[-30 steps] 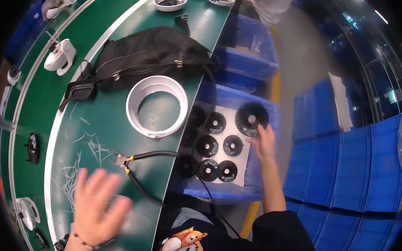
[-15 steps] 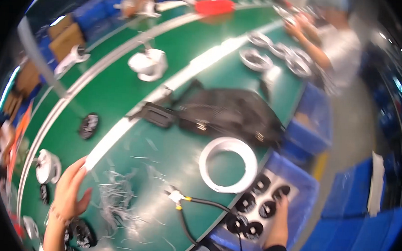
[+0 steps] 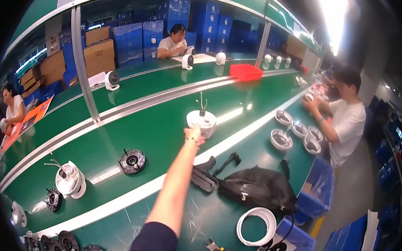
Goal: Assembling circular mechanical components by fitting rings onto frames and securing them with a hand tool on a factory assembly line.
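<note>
My left hand (image 3: pixel 193 134), with a bracelet at the wrist, reaches far out over the green conveyor. Its fingers close on the near side of a white rounded housing (image 3: pixel 204 119) with thin wires standing up from its top. The housing stands on the belt, and some of my fingers are hidden against it. My right hand is out of view. To the left on the belt are a black round part (image 3: pixel 132 161) and another white housing (image 3: pixel 70 182) with wires.
A black bag (image 3: pixel 257 186), a white ring (image 3: pixel 256 226) and yellow-and-black cutters (image 3: pixel 212 249) lie on the near bench. Black discs fill a blue bin (image 3: pixel 302 244) at lower right. A co-worker (image 3: pixel 346 113) handles parts at right, near white bowl-shaped shells (image 3: pixel 281 139).
My left hand has gone from the conveyor's near edge out to the white housing and taken hold of it. My right hand has left the view, and the view has tilted up.
</note>
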The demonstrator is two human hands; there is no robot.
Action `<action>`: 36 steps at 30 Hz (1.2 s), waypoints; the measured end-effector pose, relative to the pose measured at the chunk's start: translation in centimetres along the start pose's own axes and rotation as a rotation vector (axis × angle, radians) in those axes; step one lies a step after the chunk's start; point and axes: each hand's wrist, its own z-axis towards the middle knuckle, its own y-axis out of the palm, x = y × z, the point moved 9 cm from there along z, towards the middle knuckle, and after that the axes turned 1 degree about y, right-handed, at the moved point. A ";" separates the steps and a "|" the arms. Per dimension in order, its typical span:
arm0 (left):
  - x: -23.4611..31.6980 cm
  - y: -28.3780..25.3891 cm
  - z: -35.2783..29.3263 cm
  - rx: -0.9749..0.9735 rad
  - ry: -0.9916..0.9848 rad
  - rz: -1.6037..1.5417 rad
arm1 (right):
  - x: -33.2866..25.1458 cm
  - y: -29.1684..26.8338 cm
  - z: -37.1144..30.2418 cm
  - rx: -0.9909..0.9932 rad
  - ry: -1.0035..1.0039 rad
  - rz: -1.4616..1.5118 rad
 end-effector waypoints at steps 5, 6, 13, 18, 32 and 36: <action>0.4 5.2 -0.4 -0.035 0.056 -0.179 | -9.6 11.1 -2.1 -0.730 -0.342 -0.356; 0.3 4.8 -0.5 0.031 -0.029 -0.202 | -9.4 12.4 -1.8 -0.771 -0.283 -0.419; 7.8 -3.3 -7.8 -0.408 0.193 -0.129 | -8.9 15.2 0.3 -0.926 -0.254 -0.698; 10.9 -14.0 -21.5 -0.464 0.151 0.140 | -8.1 16.8 0.0 -0.912 -0.415 -0.883; 1.7 -27.8 -32.9 -0.394 -0.013 -0.032 | -7.8 15.3 -0.4 -0.803 -0.561 -0.859; -1.2 -28.4 -32.9 -0.319 -0.059 -0.096 | -7.9 14.6 0.1 -0.837 -0.509 -0.823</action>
